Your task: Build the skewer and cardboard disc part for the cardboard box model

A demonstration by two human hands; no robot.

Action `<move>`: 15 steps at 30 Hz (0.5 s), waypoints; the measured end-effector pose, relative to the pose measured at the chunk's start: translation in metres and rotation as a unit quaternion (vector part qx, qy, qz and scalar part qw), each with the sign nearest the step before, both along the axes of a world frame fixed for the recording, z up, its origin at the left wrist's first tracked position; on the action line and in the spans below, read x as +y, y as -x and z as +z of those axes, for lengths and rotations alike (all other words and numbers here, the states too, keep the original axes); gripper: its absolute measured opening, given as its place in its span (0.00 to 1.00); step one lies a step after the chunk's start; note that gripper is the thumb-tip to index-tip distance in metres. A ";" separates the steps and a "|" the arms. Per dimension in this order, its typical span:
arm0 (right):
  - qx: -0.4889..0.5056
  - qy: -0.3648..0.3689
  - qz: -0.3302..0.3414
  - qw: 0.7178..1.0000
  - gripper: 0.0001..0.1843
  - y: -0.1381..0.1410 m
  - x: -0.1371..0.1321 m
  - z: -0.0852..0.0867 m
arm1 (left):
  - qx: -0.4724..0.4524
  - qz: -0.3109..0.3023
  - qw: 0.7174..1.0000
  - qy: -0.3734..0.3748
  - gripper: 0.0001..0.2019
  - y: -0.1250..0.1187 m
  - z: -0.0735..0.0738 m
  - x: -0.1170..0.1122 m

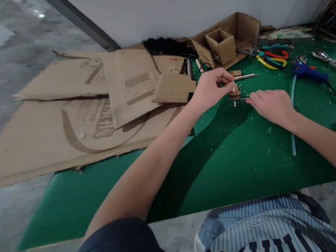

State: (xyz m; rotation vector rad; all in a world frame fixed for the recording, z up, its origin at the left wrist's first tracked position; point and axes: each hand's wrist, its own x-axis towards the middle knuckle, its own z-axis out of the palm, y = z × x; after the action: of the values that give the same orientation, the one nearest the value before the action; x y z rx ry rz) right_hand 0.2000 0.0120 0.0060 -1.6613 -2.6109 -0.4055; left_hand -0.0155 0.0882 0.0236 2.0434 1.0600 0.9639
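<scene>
My left hand [212, 89] is closed in a pinch on a thin wooden stick [235, 104]. The stick runs upright through a small round stack of brown cardboard [234, 93], and its lower end pokes out underneath. From the right, my right hand [272, 106] is closed on a thin metal-looking rod [245, 99]. That rod's tip reaches the lower side of the cardboard stack; whether it goes in cannot be told. Just behind the hands lie a pale thin stick [245, 77] and a small brown piece [235, 73].
Large cardboard sheets [47, 129] cover the left of the green table [223, 168]. An open cardboard box [243, 29] stands at the back. Pliers [272, 60], a blue glue gun [309, 72] with a glue stick [293, 138], and a silvery tool [326, 59] lie at right.
</scene>
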 end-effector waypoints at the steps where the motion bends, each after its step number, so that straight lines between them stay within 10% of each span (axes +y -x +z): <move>1: 0.001 -0.004 -0.010 1.000 0.31 0.000 0.000 -0.001 | 0.001 0.002 1.000 0.000 0.01 0.000 -0.001 0.001; 15: -0.048 0.079 -0.026 0.995 0.25 0.004 -0.006 0.013 | -0.017 0.019 1.000 0.006 0.02 0.000 -0.005 0.002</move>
State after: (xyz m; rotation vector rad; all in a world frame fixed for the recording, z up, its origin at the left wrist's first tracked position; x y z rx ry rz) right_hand 0.1962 0.0058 0.0186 -1.8043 -2.7394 -0.2944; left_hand -0.0152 0.0903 0.0188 1.9964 1.0866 1.0062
